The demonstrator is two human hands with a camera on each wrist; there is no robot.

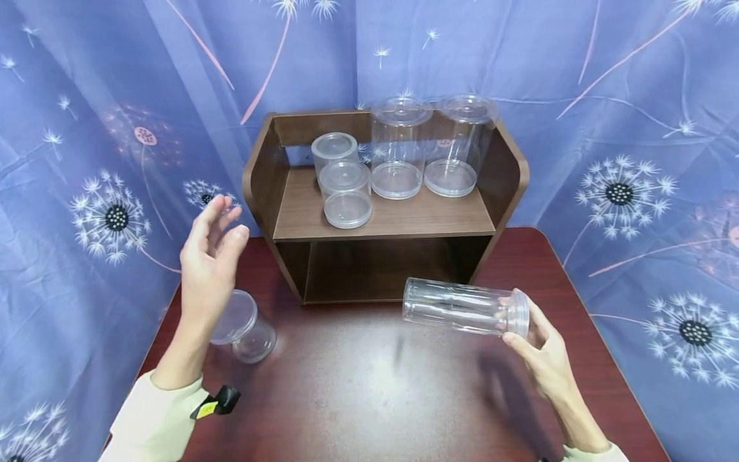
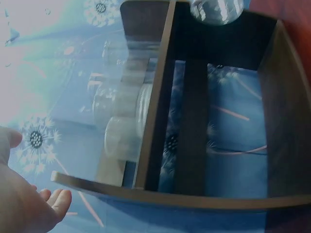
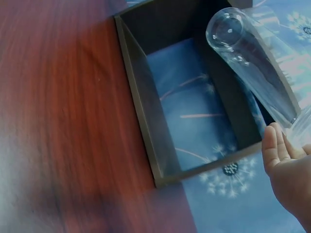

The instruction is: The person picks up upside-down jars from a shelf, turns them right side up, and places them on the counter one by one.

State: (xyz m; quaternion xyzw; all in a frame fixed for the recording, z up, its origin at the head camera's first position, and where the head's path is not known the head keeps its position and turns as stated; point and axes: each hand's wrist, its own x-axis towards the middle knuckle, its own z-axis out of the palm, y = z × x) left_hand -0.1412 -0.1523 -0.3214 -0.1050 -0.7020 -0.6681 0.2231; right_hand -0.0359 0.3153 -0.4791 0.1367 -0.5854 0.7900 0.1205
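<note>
In the head view my right hand (image 1: pixel 545 353) grips a tall clear plastic jar (image 1: pixel 456 307) by its lidded end. The jar lies nearly level in the air, its base pointing left toward the shelf. The right wrist view shows the same jar (image 3: pixel 257 68) slanting away from the fingers of my right hand (image 3: pixel 289 174). My left hand (image 1: pixel 208 263) is raised at the left of the shelf, fingers bent loosely and holding nothing. Below that forearm a clear lidded jar (image 1: pixel 254 340) stands on the table, partly hidden by the arm.
A brown two-tier shelf (image 1: pixel 383 234) stands at the back of the table (image 1: pixel 346 385). On its upper board are two short lidded jars (image 1: pixel 346 196) at left and two tall ones (image 1: pixel 401 151) at right. Blue dandelion-print curtains (image 1: pixel 635 128) surround the table.
</note>
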